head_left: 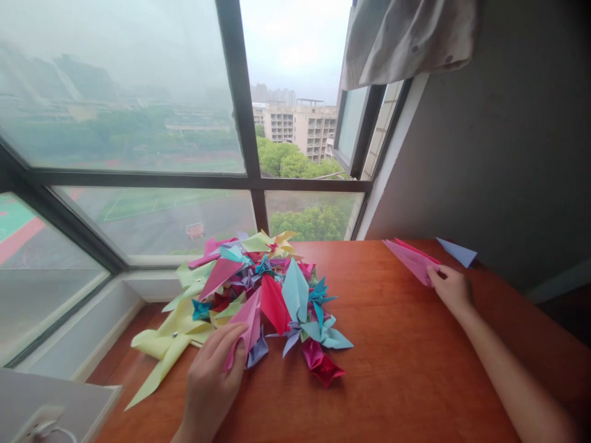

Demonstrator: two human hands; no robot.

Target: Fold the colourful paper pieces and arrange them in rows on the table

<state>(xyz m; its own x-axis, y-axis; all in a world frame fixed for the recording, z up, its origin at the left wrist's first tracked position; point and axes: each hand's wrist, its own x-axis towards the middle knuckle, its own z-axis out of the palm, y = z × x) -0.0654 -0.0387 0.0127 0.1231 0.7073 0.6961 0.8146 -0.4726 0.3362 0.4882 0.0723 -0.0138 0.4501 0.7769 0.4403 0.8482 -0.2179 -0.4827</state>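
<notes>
Head view: the left hand [215,372] pinches a pink folded paper [250,320] between thumb and fingers, its tip jutting towards the colourful pile [226,275]; the right hand [453,289] (arm outstretched) grips pink-and-red folded papers [409,261], extending leftward from its fingertips.

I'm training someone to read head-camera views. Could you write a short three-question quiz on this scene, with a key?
1. Multiple choice: what colour is the folded paper in the left hand?
A) green
B) pink
C) white

2. True or false: the right hand holds nothing.

3. Fill in: the heap of paper shapes on the table lies nearer the ____ hand.

Key:
1. B
2. False; it grips a pink folded piece.
3. left
</notes>
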